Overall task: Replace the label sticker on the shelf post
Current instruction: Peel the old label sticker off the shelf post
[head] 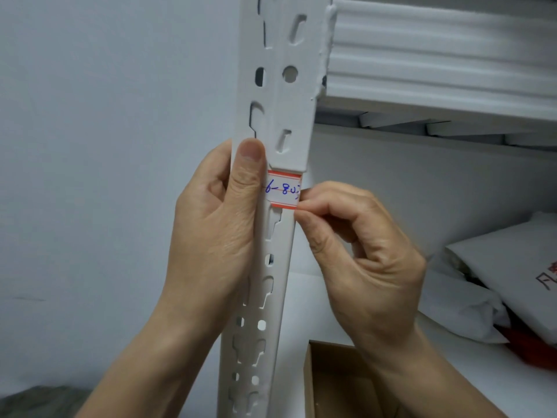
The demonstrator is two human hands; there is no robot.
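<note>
**Label sticker: grip at the right edge**

Label sticker (283, 190) sits at the centre of the frame, wrapped across the front face of the shelf post (291, 116), just below a step in the post's profile. It is white with red bands along its top and bottom edges and blue handwriting across the middle.

1. Left hand (217, 230): fingers are curled round the post from the left of the frame. The thumb (248, 173) lies flat and upright along the post's front edge, touching the sticker's left end. This grip appears to steady the post and hold that end of the sticker down.

2. Right hand (364, 254): fingers are curled in, with thumb and forefinger pinching the sticker's right edge, where it meets the corner of the post. The remaining fingers hold nothing.

3. Step in hand: probably lifting the old sticker's edge to peel it. Whether the edge is already loose cannot be told. No new sticker is in view.

Surroundings: a white shelf (437, 70) joins the post at the upper right. An open cardboard box (313, 384) stands at the bottom centre, and white bags (509, 267) lie at the right.
</note>
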